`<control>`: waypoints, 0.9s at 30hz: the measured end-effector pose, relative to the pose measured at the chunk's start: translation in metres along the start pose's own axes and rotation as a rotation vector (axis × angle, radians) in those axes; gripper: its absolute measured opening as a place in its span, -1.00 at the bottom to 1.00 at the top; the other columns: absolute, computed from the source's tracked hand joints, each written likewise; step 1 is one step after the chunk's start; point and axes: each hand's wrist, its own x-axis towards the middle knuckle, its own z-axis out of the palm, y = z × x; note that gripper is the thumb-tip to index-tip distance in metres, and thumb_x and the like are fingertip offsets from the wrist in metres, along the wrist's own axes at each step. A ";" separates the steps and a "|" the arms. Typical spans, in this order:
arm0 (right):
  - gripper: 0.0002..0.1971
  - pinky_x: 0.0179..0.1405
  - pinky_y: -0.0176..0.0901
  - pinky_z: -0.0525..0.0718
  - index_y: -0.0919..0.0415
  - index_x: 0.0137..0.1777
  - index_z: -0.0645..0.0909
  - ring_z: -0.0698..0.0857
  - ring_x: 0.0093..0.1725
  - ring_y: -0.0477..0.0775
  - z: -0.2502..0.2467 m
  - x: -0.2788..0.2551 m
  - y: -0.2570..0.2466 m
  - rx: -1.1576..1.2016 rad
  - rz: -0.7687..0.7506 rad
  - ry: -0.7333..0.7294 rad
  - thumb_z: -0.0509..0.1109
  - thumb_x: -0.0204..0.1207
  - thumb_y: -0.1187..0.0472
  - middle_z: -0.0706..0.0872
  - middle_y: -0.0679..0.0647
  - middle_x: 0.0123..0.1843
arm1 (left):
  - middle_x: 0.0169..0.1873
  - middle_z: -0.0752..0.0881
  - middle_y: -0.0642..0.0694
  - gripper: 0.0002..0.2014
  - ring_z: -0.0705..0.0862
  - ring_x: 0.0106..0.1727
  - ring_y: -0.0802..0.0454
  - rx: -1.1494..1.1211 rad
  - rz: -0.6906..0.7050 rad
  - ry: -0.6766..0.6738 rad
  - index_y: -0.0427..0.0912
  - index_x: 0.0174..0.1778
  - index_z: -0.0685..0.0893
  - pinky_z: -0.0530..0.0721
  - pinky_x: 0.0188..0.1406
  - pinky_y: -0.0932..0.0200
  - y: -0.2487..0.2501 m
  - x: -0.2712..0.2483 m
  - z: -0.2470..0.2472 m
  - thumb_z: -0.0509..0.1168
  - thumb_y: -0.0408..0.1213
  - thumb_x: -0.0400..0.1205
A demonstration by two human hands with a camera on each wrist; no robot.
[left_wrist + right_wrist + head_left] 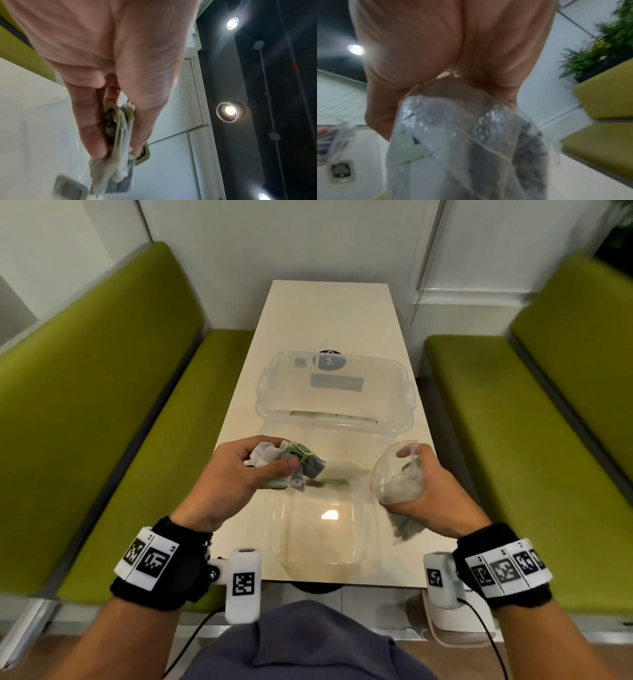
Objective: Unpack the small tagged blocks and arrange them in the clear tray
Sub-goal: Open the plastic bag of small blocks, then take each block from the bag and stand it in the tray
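My left hand (260, 460) grips a bunch of small tagged blocks (298, 460), pale and dark sachets with green-edged paper tags, above the near part of the table. In the left wrist view the same bundle of tagged blocks (120, 142) is pinched between thumb and fingers. My right hand (416, 474) clutches a crumpled clear plastic bag (397, 474) with a red zip edge; the bag (471, 142) fills the right wrist view. A clear tray (318, 529) lies flat on the table between my hands, close to the front edge.
A larger clear plastic box (335, 392) stands beyond the hands on the narrow pale table (329, 313). Green benches (102, 405) flank the table on both sides. A white wall closes the far end.
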 end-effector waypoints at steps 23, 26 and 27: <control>0.03 0.20 0.08 0.68 0.22 0.58 0.22 0.66 0.35 0.34 0.047 0.088 0.116 -0.300 0.578 -0.131 0.72 0.27 -0.16 0.62 0.25 0.46 | -0.05 0.90 -0.12 -0.86 0.87 -0.05 0.05 0.062 -0.085 -0.019 -0.18 0.07 0.86 0.80 -0.06 0.26 -0.026 0.009 0.012 0.50 -0.39 0.61; 0.15 0.28 0.12 0.67 0.22 0.65 0.16 0.64 0.41 0.32 0.036 0.083 0.102 -0.258 0.579 -0.112 0.72 0.22 -0.24 0.59 0.24 0.51 | -0.04 0.90 -0.12 -0.83 0.86 -0.06 0.05 0.075 -0.098 -0.002 -0.18 0.10 0.85 0.79 -0.08 0.26 -0.027 0.012 0.009 0.52 -0.38 0.60; 0.19 0.30 0.13 0.66 0.21 0.67 0.15 0.64 0.43 0.31 0.029 0.080 0.092 -0.262 0.566 -0.101 0.71 0.20 -0.29 0.57 0.23 0.54 | -0.02 0.90 -0.13 -0.80 0.86 -0.04 0.02 0.080 -0.100 0.008 -0.17 0.12 0.85 0.80 -0.05 0.23 -0.027 0.013 0.008 0.54 -0.36 0.59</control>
